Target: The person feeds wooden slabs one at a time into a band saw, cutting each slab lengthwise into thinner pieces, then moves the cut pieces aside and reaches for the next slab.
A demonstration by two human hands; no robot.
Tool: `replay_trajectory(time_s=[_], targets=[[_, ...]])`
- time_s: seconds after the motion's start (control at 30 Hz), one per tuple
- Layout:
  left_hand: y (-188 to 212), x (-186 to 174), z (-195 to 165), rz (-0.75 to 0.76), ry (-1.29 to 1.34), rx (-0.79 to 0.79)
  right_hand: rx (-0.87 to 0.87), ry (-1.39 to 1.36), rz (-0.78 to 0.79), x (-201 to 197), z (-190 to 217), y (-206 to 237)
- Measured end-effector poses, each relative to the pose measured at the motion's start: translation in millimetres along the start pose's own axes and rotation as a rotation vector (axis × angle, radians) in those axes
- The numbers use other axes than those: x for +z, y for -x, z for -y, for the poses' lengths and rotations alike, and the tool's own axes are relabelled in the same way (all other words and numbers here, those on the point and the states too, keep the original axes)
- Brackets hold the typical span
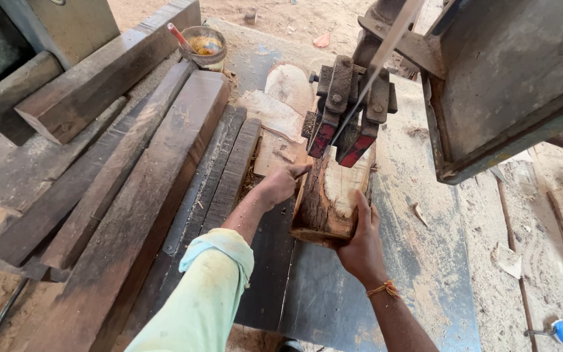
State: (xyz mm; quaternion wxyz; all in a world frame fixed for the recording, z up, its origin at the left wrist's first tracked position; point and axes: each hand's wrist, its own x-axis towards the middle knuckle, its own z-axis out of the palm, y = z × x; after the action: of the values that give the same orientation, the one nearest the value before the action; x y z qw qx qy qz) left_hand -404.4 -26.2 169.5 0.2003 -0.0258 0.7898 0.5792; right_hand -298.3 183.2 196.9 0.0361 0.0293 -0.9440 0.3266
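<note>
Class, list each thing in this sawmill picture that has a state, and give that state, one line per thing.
Bark-covered log piece: lying on the grey saw table, its far end under the blade guide.
Band saw blade: running down into the guide; whether it moves cannot be told.
Left hand: pressed on the log's left side.
Right hand: gripping the log's near end.
Small round tin: open, stick inside.

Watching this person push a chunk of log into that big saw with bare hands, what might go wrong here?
Both hands are bare and near the thin steel saw blade: the left hand presses the rough bark-covered log piece just below the blade guide, so a slip might bring fingers to it. The right hand steadies an uneven log that may roll or jerk.
</note>
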Motion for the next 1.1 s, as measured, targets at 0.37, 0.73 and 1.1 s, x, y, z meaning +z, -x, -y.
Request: replay_trajectory(time_s=[0.37, 0.73, 1.1], targets=[[-38, -2, 26, 0.072, 0.106, 0.154, -0.040, 0.012, -0.038, 3, -3, -10], [-36, -4, 20, 0.055, 0.132, 0.202, -0.042, -0.011, -0.043, 3, -3, -18], [-36, -5, 4, 0.080, 0.120, 0.084, -0.040, -0.005, -0.040, 3, -7, -29]])
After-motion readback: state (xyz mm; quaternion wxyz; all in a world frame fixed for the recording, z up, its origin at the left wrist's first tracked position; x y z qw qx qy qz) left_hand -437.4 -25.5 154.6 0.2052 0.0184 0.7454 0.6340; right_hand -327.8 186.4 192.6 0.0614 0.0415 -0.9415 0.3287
